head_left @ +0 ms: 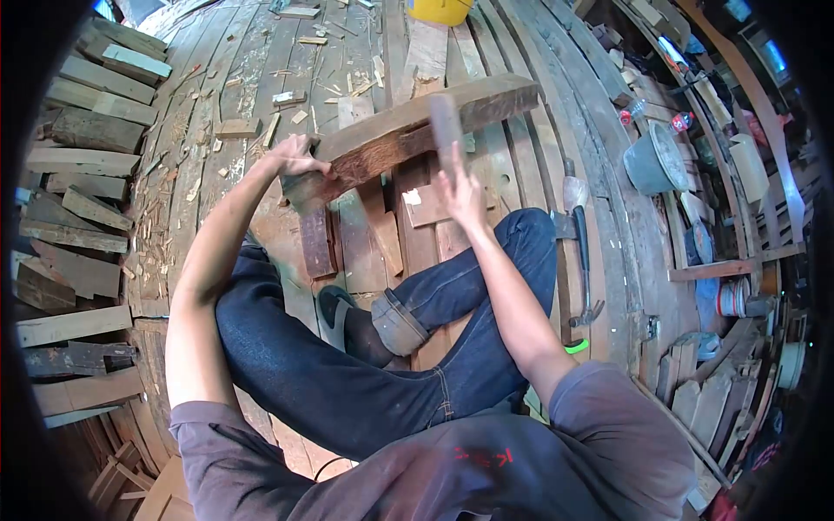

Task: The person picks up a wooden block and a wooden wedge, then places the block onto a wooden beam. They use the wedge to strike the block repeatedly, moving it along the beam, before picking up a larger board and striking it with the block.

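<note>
A long, thick, slightly curved wooden beam [391, 139] lies at a slant in front of my crossed legs, raised on a wood block [317, 241]. My left hand [300, 158] is closed over the beam's left end. My right hand [462, 195] is closed at the near side of the beam, around the lower end of a flat greyish tool [446, 126]. The tool stands upright against the beam's right half and is smeared by motion, so its kind is unclear. A small pale wood chip [412, 197] sits on a board below the beam.
A hammer [585, 269] lies right of my knee, beside a wooden mallet-like tool [574, 193]. A grey bucket [655, 158] stands at the right, a yellow bucket [439, 10] at the top. Stacked planks [82, 162] line the left. Wood shavings and offcuts [237, 128] litter the plank floor.
</note>
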The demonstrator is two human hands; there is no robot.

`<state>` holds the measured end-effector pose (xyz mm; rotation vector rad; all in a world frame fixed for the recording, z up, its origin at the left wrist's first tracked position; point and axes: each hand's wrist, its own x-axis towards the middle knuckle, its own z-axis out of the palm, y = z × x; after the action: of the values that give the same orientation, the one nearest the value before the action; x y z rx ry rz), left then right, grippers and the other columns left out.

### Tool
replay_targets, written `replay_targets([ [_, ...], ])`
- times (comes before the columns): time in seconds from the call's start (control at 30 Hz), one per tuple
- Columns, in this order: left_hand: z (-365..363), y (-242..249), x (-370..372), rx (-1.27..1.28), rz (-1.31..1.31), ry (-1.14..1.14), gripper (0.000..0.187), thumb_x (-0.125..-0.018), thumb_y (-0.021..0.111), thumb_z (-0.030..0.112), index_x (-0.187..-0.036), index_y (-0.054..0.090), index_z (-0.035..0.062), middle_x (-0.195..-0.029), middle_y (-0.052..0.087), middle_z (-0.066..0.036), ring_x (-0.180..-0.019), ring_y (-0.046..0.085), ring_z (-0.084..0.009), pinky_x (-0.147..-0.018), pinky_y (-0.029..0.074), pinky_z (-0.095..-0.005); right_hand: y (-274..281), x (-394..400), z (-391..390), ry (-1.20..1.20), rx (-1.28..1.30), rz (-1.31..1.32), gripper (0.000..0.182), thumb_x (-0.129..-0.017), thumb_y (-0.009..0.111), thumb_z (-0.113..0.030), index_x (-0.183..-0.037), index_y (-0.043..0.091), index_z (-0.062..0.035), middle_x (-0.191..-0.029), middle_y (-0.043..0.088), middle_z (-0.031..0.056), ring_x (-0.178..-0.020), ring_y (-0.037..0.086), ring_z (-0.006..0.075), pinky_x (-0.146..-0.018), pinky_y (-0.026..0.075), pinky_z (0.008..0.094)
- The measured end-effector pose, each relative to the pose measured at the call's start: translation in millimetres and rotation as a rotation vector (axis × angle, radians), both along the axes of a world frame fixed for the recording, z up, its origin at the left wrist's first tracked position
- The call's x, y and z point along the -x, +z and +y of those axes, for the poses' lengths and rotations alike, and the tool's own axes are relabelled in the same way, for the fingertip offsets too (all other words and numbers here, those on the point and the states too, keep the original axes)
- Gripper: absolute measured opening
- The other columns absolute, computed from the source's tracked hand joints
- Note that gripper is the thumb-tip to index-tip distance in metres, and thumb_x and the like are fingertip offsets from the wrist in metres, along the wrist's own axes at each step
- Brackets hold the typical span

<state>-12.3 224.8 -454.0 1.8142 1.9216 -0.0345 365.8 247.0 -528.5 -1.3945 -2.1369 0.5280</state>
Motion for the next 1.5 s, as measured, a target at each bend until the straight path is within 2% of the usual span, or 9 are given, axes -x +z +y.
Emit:
replay_targets([
  [0.27, -6, -14, 3, 0.027, -0.272, 0.015, 0.063, -0.072, 0.068, 0.056, -0.109, 0.072, 0.0041, -0.098, 0.071, -0.018, -0.094, 0.065, -0.0273, -0.082, 0.048, -0.0389, 19, 11, 0, 0.421, -0.085, -0.146, 0.070, -0.097, 0.057, -0.033, -0.157, 0.022, -0.0279, -0.106, 0.060, 0.0392, -0.091, 0.064, 0.0523, -0.081, 0.056, 0.0551],
  [0.43, -10, -27, 9, 0.047, -0.456, 0.015, 0.048, -0.081, 0.061, 0.048, -0.102, 0.075, 0.0070, -0.096, 0.072, -0.013, -0.089, 0.063, -0.0229, -0.083, 0.046, -0.0351, 21, 12, 43, 0.031, -0.095, 0.010, 0.069, -0.098, 0.054, -0.037, -0.158, 0.020, -0.0229, -0.082, 0.062, 0.0336, -0.076, 0.065, 0.0484, -0.063, 0.055, 0.0512],
  [0.57, -8, -34, 11, 0.076, -0.450, 0.110, 0.049, -0.082, 0.060, 0.048, -0.106, 0.076, 0.0086, -0.098, 0.072, -0.011, -0.092, 0.064, -0.0213, -0.083, 0.046, -0.0342, 18, 13, 9, 0.514, -0.201, -0.139, 0.068, -0.099, 0.055, -0.032, -0.157, 0.020, -0.0268, -0.098, 0.060, 0.0395, -0.089, 0.066, 0.0515, -0.071, 0.058, 0.0533],
  [0.7, -14, -32, 7, 0.083, -0.478, 0.076, 0.050, -0.082, 0.060, 0.048, -0.108, 0.075, 0.0076, -0.099, 0.072, -0.011, -0.092, 0.064, -0.0215, -0.084, 0.046, -0.0340, 35, 9, 38, 0.224, 0.041, -0.007, 0.068, -0.100, 0.053, -0.034, -0.158, 0.018, -0.0269, -0.099, 0.059, 0.0415, -0.082, 0.067, 0.0509, -0.067, 0.058, 0.0542],
  [0.93, -7, -35, 10, 0.082, -0.499, 0.110, 0.056, -0.075, 0.064, 0.059, -0.105, 0.078, 0.0140, -0.106, 0.073, -0.013, -0.101, 0.066, -0.0253, -0.092, 0.047, -0.0346, 35, 4, 29, 0.571, -0.199, -0.276, 0.068, -0.099, 0.054, -0.041, -0.157, 0.023, -0.0228, -0.092, 0.060, 0.0362, -0.074, 0.066, 0.0480, -0.068, 0.058, 0.0532],
  [1.03, -9, -41, 11, 0.107, -0.470, 0.103, 0.054, -0.076, 0.064, 0.058, -0.105, 0.078, 0.0151, -0.107, 0.073, -0.013, -0.101, 0.066, -0.0256, -0.093, 0.047, -0.0353, 25, 9, 62, 0.120, 0.004, 0.021, 0.071, -0.098, 0.054, -0.040, -0.158, 0.018, -0.0230, -0.095, 0.062, 0.0382, -0.079, 0.069, 0.0445, -0.069, 0.059, 0.0486],
  [1.2, -6, -42, 15, 0.053, -0.554, 0.060, 0.053, -0.078, 0.063, 0.057, -0.106, 0.078, 0.0156, -0.108, 0.073, -0.011, -0.103, 0.065, -0.0258, -0.094, 0.047, -0.0349, 29, 16, 20, 0.564, -0.294, -0.155, 0.070, -0.099, 0.052, -0.043, -0.157, 0.020, -0.0235, -0.088, 0.063, 0.0337, -0.072, 0.068, 0.0452, -0.062, 0.059, 0.0495],
  [1.37, -21, -10, -7, 0.092, -0.491, 0.078, 0.052, -0.079, 0.065, 0.053, -0.105, 0.076, 0.0095, -0.100, 0.073, -0.011, -0.097, 0.065, -0.0235, -0.088, 0.047, -0.0340, 38, 12, 61, 0.104, -0.057, 0.012, 0.071, -0.098, 0.055, -0.037, -0.157, 0.019, -0.0203, -0.088, 0.064, 0.0340, -0.074, 0.068, 0.0451, -0.065, 0.059, 0.0463],
  [1.5, -19, -19, -3, 0.020, -0.399, 0.095, 0.055, -0.077, 0.067, 0.054, -0.102, 0.075, 0.0059, -0.092, 0.072, -0.012, -0.090, 0.065, -0.0234, -0.082, 0.047, -0.0347, 15, 23, 41, 0.336, 0.008, -0.065, 0.075, -0.096, 0.060, -0.033, -0.158, 0.018, -0.0221, -0.077, 0.059, 0.0327, -0.072, 0.067, 0.0455, -0.063, 0.058, 0.0507],
])
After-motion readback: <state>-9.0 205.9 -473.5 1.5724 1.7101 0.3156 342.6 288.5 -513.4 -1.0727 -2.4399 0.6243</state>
